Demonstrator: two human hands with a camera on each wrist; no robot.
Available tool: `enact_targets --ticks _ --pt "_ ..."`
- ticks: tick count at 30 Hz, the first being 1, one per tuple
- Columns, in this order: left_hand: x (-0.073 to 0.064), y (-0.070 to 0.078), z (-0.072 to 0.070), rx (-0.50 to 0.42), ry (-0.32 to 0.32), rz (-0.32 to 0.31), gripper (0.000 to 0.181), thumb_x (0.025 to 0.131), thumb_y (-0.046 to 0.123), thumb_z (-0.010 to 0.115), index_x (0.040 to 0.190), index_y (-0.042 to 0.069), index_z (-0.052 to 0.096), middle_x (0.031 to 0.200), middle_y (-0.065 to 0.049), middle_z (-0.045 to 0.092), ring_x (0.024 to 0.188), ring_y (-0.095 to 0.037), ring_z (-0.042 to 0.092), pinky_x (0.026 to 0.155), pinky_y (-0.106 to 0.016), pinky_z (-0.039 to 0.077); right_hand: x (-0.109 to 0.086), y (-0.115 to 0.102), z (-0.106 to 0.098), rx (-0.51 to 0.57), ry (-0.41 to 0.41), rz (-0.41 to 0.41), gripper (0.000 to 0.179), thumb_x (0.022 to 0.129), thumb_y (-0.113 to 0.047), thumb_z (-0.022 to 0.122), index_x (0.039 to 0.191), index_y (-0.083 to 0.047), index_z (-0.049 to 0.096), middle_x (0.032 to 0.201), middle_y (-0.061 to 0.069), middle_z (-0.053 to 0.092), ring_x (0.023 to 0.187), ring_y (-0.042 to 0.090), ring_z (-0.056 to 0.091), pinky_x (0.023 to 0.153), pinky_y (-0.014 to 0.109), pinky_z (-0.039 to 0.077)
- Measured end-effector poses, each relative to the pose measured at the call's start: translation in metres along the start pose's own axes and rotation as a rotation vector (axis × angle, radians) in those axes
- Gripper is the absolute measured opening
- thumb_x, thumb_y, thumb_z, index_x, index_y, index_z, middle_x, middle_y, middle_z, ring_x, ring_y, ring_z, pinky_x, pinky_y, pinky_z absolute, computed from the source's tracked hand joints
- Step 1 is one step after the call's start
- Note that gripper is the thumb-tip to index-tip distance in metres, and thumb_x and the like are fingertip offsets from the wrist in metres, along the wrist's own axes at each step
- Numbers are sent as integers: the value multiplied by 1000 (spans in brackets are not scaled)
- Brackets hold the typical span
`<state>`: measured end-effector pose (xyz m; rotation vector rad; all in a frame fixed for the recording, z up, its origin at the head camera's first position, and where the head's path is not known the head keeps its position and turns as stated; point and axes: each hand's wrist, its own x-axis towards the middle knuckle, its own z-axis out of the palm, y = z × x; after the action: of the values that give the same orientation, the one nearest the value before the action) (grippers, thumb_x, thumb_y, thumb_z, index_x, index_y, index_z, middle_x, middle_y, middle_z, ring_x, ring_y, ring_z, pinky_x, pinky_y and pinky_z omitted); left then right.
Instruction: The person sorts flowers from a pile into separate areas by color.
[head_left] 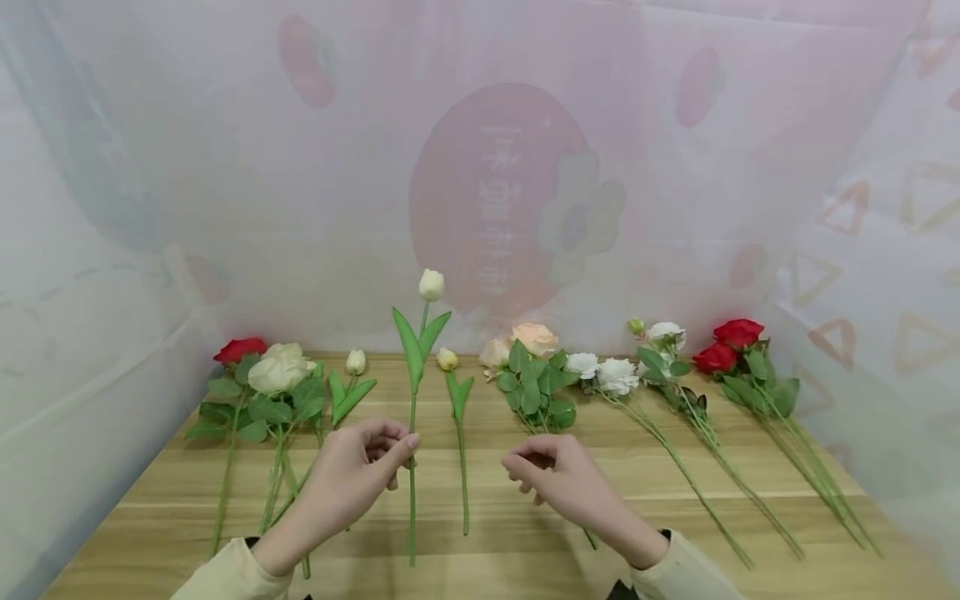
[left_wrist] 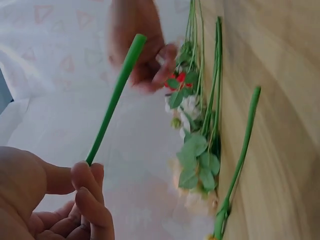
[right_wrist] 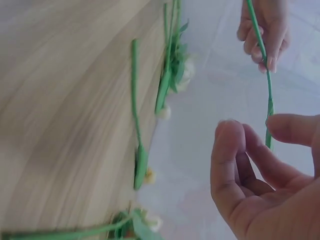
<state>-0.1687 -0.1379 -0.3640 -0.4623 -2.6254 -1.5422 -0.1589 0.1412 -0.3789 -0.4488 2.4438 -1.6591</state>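
My left hand (head_left: 352, 471) pinches the green stem of a cream-white tulip (head_left: 412, 360) between thumb and fingers, holding it upright above the table. The bare lower stem (left_wrist: 114, 102) sticks out past the fingertips in the left wrist view. Opposite it, my right hand (head_left: 562, 477) hovers with loosely bent fingers and nothing in them; a gap shows between its thumb and fingertips in the right wrist view. Between the hands lies a yellowish tulip (head_left: 461, 433) on the wood. Peach roses (head_left: 534, 339) lie beyond the right hand, which hides part of their stems.
On the wooden table (head_left: 480, 575), a red rose (head_left: 240, 349), white roses (head_left: 279, 371) and another white tulip (head_left: 356, 362) lie at the left. White flowers (head_left: 618, 377) and red roses (head_left: 738, 333) lie at the right. Pale printed cloth (head_left: 360, 167) encloses the back and sides.
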Motion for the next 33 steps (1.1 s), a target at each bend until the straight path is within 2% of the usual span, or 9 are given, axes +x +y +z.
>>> enact_targets --ticks 6,13,18,23,27,29,33 --pt "-7 -2 16 -33 -10 43 15 94 22 70 92 8 69 72 4 64 53 -15 59 50 -29 49 19 -19 14 184 -12 69 31 96 -35 66 106 -8 74 94 12 68 79 25 64 64 36 55" --pt "-10 -13 28 -25 -16 102 17 94 25 70 91 8 69 72 7 64 53 -11 59 49 -28 50 35 -27 38 233 -11 89 25 94 -29 69 100 -6 76 89 9 69 68 17 59 57 29 49" --pt "-11 -18 36 3 -28 168 13 94 19 70 93 6 69 73 7 64 54 -10 60 50 -27 51 42 -25 46 222 19 90 20 93 -25 70 95 -7 78 86 7 70 64 15 57 54 28 47" --pt "-10 -18 39 11 -35 201 8 93 15 70 93 8 70 73 8 63 54 -13 61 49 -26 51 45 -24 48 220 28 70 19 91 -24 73 93 -6 79 81 6 69 61 14 53 54 27 44" --pt "-10 -17 38 17 -40 226 8 94 16 69 93 7 70 73 7 64 54 -11 61 49 -26 51 48 -26 48 222 35 56 18 89 -23 75 92 -5 78 81 8 69 61 14 52 54 26 44" --pt "-9 -16 35 55 -68 216 12 96 20 67 92 9 70 72 8 63 54 -8 60 49 -26 50 51 -26 48 188 42 56 17 89 -23 76 89 -6 79 82 7 69 62 16 54 54 26 44" --pt "-8 -14 23 210 -188 150 26 99 33 62 86 13 70 69 11 61 56 -3 56 51 -26 48 63 -23 48 53 69 36 12 89 -20 74 83 -11 79 78 4 70 62 15 56 55 28 46"
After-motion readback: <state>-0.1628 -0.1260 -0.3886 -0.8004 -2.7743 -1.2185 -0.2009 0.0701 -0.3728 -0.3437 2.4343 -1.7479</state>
